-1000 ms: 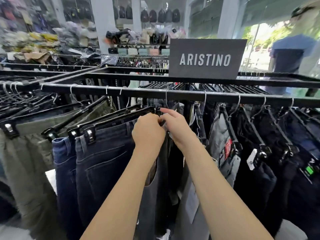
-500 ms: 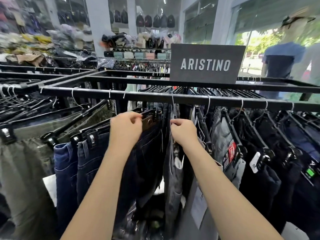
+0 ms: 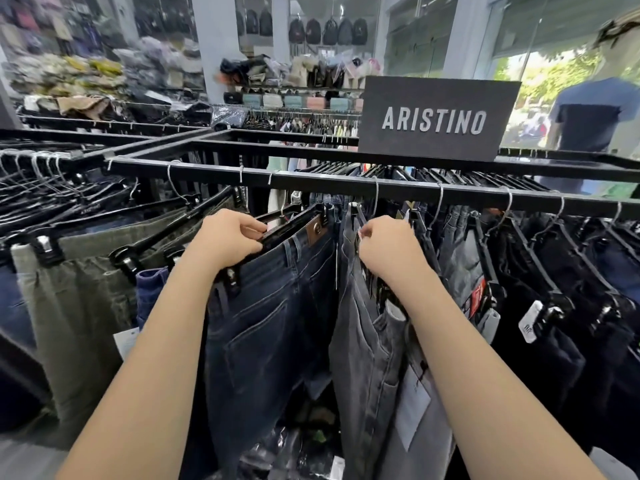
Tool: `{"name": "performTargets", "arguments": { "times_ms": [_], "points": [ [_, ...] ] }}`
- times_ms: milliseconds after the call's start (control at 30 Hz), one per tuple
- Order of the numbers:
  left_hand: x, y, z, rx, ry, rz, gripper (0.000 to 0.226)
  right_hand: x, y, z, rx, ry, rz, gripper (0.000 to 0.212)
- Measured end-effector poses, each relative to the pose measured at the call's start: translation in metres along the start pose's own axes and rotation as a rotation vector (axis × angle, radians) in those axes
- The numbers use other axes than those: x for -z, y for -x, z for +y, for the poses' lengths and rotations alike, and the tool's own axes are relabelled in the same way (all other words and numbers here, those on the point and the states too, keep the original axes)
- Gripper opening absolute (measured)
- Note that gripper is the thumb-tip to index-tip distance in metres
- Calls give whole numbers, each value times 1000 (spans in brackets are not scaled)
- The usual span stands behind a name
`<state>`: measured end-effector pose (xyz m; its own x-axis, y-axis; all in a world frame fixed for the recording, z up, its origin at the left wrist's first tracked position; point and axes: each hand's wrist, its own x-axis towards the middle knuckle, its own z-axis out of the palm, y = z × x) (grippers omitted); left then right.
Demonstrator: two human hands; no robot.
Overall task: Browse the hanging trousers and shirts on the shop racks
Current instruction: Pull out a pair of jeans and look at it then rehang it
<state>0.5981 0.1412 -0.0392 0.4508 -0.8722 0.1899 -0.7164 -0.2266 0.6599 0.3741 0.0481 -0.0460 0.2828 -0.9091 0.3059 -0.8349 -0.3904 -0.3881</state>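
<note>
Trousers hang on black clip hangers from a black rail (image 3: 346, 183). My left hand (image 3: 225, 239) grips the black hanger of a pair of dark blue jeans (image 3: 273, 317) with a brown waist patch. My right hand (image 3: 388, 251) pinches the hanger of a pair of grey jeans (image 3: 363, 341) just to the right. A gap is open between the two pairs. Olive green trousers (image 3: 79, 299) hang at the left, and dark jeans with paper tags (image 3: 554, 306) fill the rail to the right.
A black ARISTINO sign (image 3: 436, 119) stands on the rack top. More racks with hangers (image 3: 52, 188) lie to the left, and shelves of folded clothes and bags (image 3: 304, 71) at the back. A mannequin in a blue shirt (image 3: 595, 112) stands by the window at right.
My hands have moved apart. The left one has pulled the dark blue jeans leftward, and the right one has shifted to the grey jeans' hanger, opening a gap between the pairs.
</note>
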Motion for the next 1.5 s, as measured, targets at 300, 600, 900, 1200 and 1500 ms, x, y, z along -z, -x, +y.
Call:
{"name": "performTargets", "arguments": {
  "times_ms": [300,600,900,1200,1500],
  "points": [
    [-26,23,1,127,989,-178,25,-11,25,-89,193,-238,-277,41],
    [-26,20,-26,182,985,-31,34,-12,26,-67,40,-243,-249,46],
    [-34,18,-10,189,836,-104,33,-11,24,-42,-11,-362,-269,51],
    [-47,21,19,244,761,-232,27,-16,31,-51,-130,-731,-369,31],
    [-32,12,27,97,173,-233,22,-6,35,-39,-290,-1070,-438,48]
  ]
}}
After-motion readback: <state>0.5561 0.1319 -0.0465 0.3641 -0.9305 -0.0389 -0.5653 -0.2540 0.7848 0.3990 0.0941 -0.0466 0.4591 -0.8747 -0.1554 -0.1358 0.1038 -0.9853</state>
